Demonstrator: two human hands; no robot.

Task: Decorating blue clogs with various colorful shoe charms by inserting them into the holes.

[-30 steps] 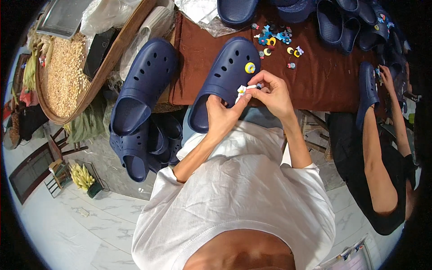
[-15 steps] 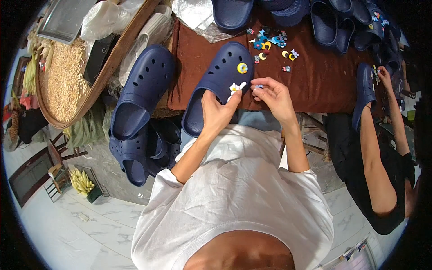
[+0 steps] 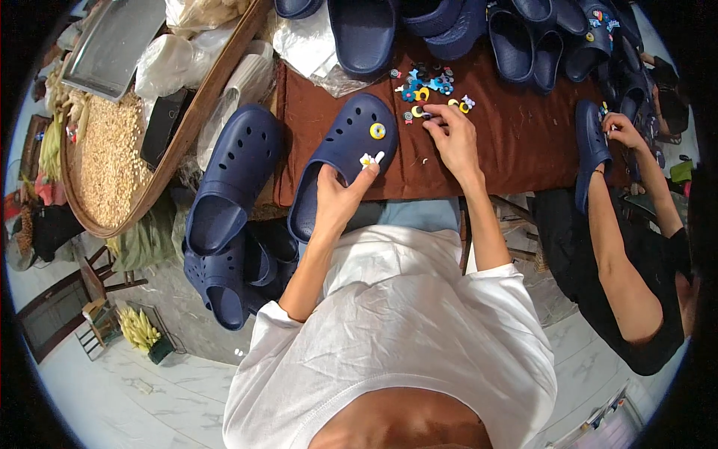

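Observation:
My left hand (image 3: 341, 196) grips a navy clog (image 3: 345, 135) by its side, fingers inside the opening. Its thumb presses beside a white flower-like shoe charm (image 3: 368, 161). A round yellow charm with a blue centre (image 3: 378, 131) is set in the clog's upper. Over the brown cloth, my right hand (image 3: 454, 141) has thumb and index finger close together around something small and dark that I cannot make out. Just beyond those fingertips lies a yellow crescent charm (image 3: 416, 111), at the near edge of a pile of loose charms (image 3: 420, 87).
Another navy clog (image 3: 238, 176) stands at the left, with more clogs below it. Several navy clogs (image 3: 363, 37) line the table's far side. A wooden-rimmed tray of grain (image 3: 112, 161) is at far left. At right, a co-worker's hand (image 3: 622, 131) works on a clog.
My right hand has left the clog's side and moved away to the charm pile. My left hand still holds the clog. In the view, the table things sit lower and further left.

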